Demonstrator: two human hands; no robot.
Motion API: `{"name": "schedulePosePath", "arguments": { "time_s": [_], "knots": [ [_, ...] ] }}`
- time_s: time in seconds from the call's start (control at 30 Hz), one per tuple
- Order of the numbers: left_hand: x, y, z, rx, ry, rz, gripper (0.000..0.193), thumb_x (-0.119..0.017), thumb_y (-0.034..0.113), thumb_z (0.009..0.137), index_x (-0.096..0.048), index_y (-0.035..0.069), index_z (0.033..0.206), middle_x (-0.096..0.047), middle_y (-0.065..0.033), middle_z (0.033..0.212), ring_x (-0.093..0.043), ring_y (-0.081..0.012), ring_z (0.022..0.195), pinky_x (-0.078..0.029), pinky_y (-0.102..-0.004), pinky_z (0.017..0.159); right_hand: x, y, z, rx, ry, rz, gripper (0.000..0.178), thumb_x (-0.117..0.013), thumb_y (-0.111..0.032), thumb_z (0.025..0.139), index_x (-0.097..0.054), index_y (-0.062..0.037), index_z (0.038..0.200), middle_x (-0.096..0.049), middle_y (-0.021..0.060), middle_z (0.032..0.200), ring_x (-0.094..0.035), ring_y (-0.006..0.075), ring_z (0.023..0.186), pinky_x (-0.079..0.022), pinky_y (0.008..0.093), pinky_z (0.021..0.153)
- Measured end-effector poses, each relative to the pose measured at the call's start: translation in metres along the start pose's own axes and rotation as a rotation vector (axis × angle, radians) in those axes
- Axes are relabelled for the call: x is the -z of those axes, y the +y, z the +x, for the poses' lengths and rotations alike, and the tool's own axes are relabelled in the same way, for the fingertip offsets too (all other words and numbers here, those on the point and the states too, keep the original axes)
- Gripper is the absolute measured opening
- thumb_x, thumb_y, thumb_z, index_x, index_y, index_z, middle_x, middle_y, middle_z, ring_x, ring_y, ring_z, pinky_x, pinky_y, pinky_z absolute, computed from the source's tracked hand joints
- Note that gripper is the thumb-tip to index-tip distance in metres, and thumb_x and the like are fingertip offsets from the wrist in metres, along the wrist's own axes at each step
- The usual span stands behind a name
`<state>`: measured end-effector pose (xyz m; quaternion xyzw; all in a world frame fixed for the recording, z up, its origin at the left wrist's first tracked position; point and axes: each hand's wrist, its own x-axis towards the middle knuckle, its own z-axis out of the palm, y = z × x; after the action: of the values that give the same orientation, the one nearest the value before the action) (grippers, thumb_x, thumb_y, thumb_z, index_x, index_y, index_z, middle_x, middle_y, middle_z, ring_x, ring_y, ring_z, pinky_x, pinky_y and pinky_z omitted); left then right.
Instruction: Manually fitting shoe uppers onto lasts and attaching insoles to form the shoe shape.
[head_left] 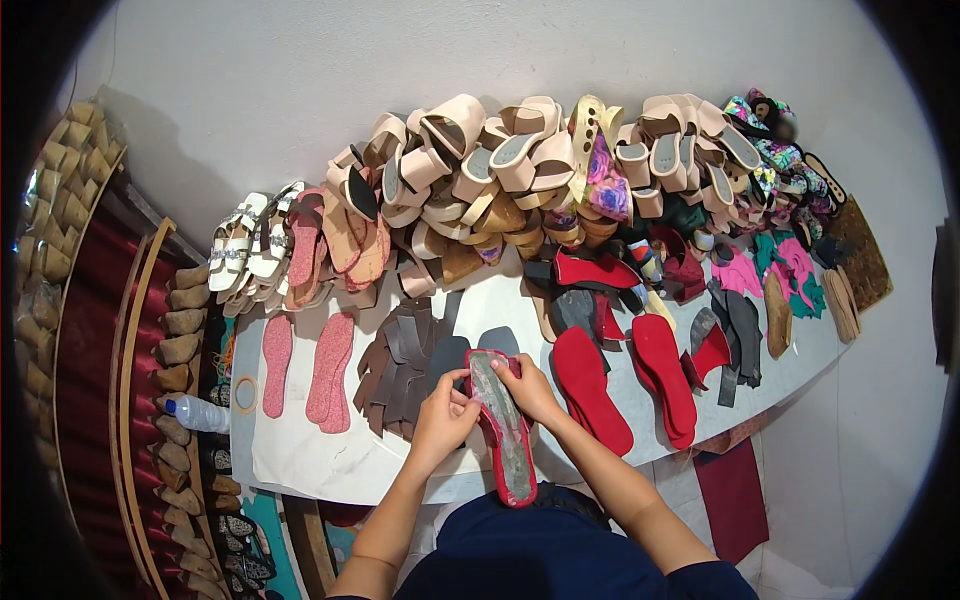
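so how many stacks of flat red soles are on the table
2: one stack just right of the right hand, another stack farther right. Others may be hidden.

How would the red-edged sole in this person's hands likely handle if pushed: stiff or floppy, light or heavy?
The red-edged sole is probably fairly stiff: its lower end extends beyond the left hand and right hand without visible sagging. It looks slim, so likely light. Its patchy grey face may feel tacky or slick; the picture cannot settle which.
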<state>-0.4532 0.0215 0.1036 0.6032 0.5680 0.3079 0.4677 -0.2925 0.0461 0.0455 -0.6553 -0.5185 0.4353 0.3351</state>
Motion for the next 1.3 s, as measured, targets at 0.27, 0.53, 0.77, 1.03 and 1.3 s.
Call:
{"name": "schedulePosePath", "arguments": {
  "time_s": [0.27, 0.53, 0.77, 1.03, 1.3],
  "knots": [
    [0.002, -0.024, -0.003, -0.151, -0.029, -0.053, 0.037, -0.063, 0.006, 0.074, -0.049, 0.000, 0.108, -0.057, -0.0088, 0.081, -0.059, -0.0133, 0.073, -0.048, -0.0245, 0.061, 0.000, 0.008, 0.001, 0.050, -0.002, 0.022, 0.058, -0.050, -0.048, 0.081, -0.048, 0.0074, 0.097, -0.058, 0.0235, 0.081, -0.059, 0.0299, 0.076, -0.044, 0.0343, 0.067],
    [-0.017, -0.034, -0.003, -0.393, 0.130, 0.065, 0.027, -0.063, 0.007, 0.075, -0.061, 0.005, 0.101, -0.050, -0.0069, 0.072, -0.049, -0.0124, 0.061, -0.042, -0.0230, 0.055, 0.002, 0.012, 0.002, -0.009, 0.031, 0.003, 0.059, -0.052, -0.048, 0.078, -0.048, 0.0070, 0.099, -0.058, 0.0272, 0.086, -0.059, 0.0364, 0.082, -0.045, 0.0379, 0.071],
    [-0.035, -0.049, 0.013, -0.251, 0.090, -0.017, 0.029, -0.060, 0.006, 0.078, -0.058, 0.003, 0.106, -0.050, -0.0031, 0.075, -0.048, -0.0094, 0.070, -0.040, -0.0218, 0.064, 0.009, 0.019, 0.004, -0.036, 0.110, -0.017, 0.056, -0.053, -0.047, 0.078, -0.049, 0.0064, 0.094, -0.058, 0.0260, 0.081, -0.059, 0.0357, 0.077, -0.045, 0.0390, 0.068],
    [-0.046, -0.053, 0.033, -0.030, -0.025, -0.544, 0.037, -0.060, 0.009, 0.080, -0.047, -0.003, 0.113, -0.051, -0.0018, 0.081, -0.051, -0.0063, 0.074, -0.042, -0.0183, 0.066, 0.018, 0.022, 0.006, -0.011, 0.214, -0.032, 0.050, -0.053, -0.042, 0.080, -0.044, 0.0045, 0.098, -0.056, 0.0273, 0.084, -0.057, 0.0391, 0.081, -0.043, 0.0415, 0.070],
    [-0.065, -0.021, 0.037, -0.168, 0.231, 0.192, 0.022, -0.060, 0.017, 0.074, -0.052, -0.001, 0.085, -0.053, -0.0105, 0.061, -0.056, -0.0207, 0.054, -0.045, -0.0316, 0.052, 0.030, 0.022, 0.004, 0.042, 0.233, -0.055, 0.043, -0.052, -0.037, 0.082, -0.042, 0.0021, 0.096, -0.056, 0.0280, 0.085, -0.056, 0.0411, 0.081, -0.043, 0.0430, 0.070]
  ]
}}
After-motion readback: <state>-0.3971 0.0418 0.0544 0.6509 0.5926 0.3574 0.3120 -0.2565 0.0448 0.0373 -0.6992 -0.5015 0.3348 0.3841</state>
